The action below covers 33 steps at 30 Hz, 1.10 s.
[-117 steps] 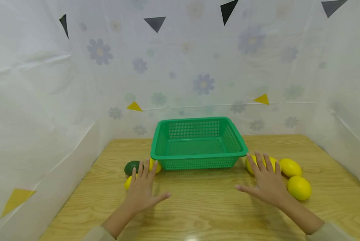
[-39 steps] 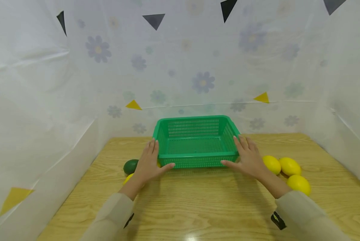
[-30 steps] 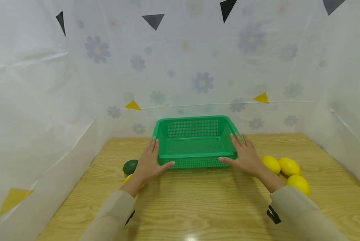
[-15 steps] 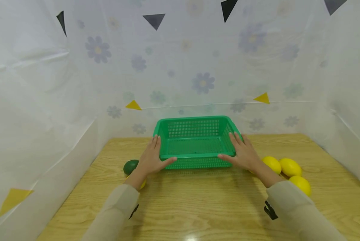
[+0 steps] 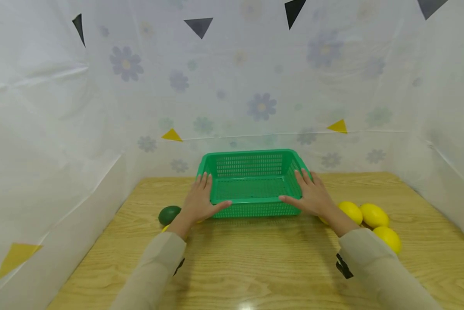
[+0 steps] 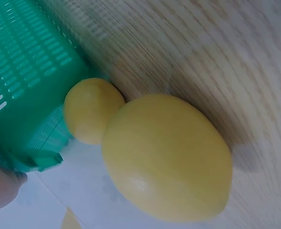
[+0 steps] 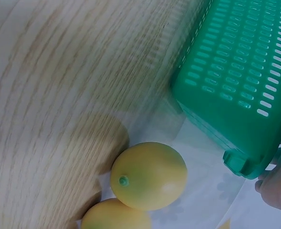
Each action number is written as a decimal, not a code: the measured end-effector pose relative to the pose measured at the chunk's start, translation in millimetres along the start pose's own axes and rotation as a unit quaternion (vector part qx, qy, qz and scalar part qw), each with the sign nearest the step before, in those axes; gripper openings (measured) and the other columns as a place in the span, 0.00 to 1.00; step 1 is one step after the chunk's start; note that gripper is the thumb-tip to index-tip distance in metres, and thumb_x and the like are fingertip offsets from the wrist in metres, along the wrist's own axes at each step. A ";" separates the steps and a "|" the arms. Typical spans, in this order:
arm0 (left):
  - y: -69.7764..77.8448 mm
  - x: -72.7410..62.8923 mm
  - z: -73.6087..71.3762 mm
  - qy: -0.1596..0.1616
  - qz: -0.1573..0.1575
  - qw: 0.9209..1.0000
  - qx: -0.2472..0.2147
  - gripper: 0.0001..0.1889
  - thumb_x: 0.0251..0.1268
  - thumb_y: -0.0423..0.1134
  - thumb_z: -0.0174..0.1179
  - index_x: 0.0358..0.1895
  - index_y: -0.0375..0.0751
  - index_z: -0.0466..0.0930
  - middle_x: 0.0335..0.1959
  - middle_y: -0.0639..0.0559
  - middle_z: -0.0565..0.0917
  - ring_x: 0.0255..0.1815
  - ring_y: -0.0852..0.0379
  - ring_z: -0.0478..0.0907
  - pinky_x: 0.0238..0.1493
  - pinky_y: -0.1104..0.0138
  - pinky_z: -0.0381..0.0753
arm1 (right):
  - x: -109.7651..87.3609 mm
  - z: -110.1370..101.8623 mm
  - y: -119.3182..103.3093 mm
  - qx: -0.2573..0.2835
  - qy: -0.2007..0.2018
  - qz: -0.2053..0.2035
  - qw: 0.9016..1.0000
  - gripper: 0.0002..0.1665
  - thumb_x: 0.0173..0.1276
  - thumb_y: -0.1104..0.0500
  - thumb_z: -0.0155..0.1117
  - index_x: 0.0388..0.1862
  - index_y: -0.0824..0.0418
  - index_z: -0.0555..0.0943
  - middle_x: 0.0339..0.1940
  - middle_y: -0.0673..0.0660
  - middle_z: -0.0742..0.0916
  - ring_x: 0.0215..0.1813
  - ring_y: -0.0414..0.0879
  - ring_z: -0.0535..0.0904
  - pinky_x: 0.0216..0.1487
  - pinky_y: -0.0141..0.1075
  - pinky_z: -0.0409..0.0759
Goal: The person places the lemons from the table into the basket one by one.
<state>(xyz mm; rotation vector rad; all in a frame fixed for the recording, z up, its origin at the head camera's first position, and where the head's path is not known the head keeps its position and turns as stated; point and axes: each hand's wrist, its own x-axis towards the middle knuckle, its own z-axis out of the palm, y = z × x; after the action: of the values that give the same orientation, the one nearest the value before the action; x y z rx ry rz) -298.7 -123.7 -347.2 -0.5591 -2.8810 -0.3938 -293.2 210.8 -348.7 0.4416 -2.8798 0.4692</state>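
A green slotted plastic basket (image 5: 255,200) stands at the back middle of the table. My left hand (image 5: 199,201) rests over its left front corner, fingers extended across the rim and thumb along the front. Mirroring it, my right hand (image 5: 313,197) lies over the right front corner, fingers fairly straight. In the left wrist view, a large lemon (image 6: 166,157) and a smaller-looking yellow fruit (image 6: 93,110) sit by the basket's side. Below the right hand, the right wrist view has a lemon (image 7: 149,175) with a green stem nub, apart from the basket.
A dark green oval fruit (image 5: 169,215) lies left of the left wrist. Several lemons are grouped on the right, one lemon (image 5: 374,215) farther back and another lemon (image 5: 388,240) nearer. White patterned sheeting (image 5: 232,86) walls the wooden table (image 5: 247,262) on three sides.
Both hands, earlier spread apart in front of the fruit, have moved forward and inward onto the basket's front corners. Over the last second they have edged slightly farther inward; the basket has hardly shifted.
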 end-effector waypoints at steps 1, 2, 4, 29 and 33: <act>0.0 0.9 0.3 0.000 0.000 1.000 0.001 0.52 0.59 0.66 0.51 0.73 0.33 0.38 0.75 0.37 0.40 0.76 0.40 0.37 0.74 0.49 0.45 | 0.7 -0.1 0.1 -0.001 0.000 -0.001 1.000 0.61 0.59 0.27 0.50 0.74 0.68 0.45 0.74 0.72 0.50 0.74 0.70 0.38 0.70 0.63 0.40; -0.1 1.7 0.7 0.001 0.000 1.000 0.003 0.52 0.59 0.66 0.51 0.73 0.33 0.38 0.75 0.37 0.40 0.76 0.40 0.37 0.74 0.49 0.45 | 1.4 -0.4 0.0 -0.004 -0.001 -0.003 1.000 0.61 0.59 0.27 0.50 0.74 0.69 0.46 0.74 0.72 0.50 0.74 0.70 0.38 0.70 0.63 0.40; 0.2 2.8 0.6 0.000 -0.001 1.000 0.003 0.52 0.59 0.66 0.51 0.73 0.33 0.38 0.75 0.37 0.40 0.76 0.40 0.38 0.74 0.49 0.45 | 2.6 -1.0 -0.6 -0.002 -0.002 -0.006 1.000 0.60 0.60 0.28 0.50 0.74 0.69 0.46 0.74 0.73 0.50 0.74 0.70 0.38 0.71 0.63 0.40; -1.0 3.6 5.1 -0.007 -0.017 1.000 -0.020 0.52 0.60 0.65 0.51 0.73 0.31 0.37 0.75 0.36 0.41 0.76 0.38 0.38 0.74 0.49 0.44 | 6.0 6.0 -3.5 -0.044 -0.021 -0.006 0.999 0.61 0.59 0.24 0.46 0.73 0.69 0.50 0.72 0.73 0.56 0.72 0.71 0.47 0.69 0.63 0.47; -3.4 4.9 6.4 -0.001 -0.017 1.000 -0.023 0.52 0.60 0.65 0.51 0.73 0.31 0.36 0.75 0.36 0.40 0.76 0.39 0.37 0.75 0.50 0.42 | 6.9 6.4 -3.1 -0.043 -0.022 -0.004 0.999 0.61 0.59 0.25 0.46 0.73 0.69 0.50 0.72 0.73 0.55 0.72 0.71 0.47 0.69 0.63 0.47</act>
<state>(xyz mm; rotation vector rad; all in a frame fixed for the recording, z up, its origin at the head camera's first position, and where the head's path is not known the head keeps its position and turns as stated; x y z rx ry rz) -305.3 -123.2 -352.9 -0.5201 -2.8939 -0.4663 -299.6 204.0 -352.3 0.4533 -2.9264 0.3365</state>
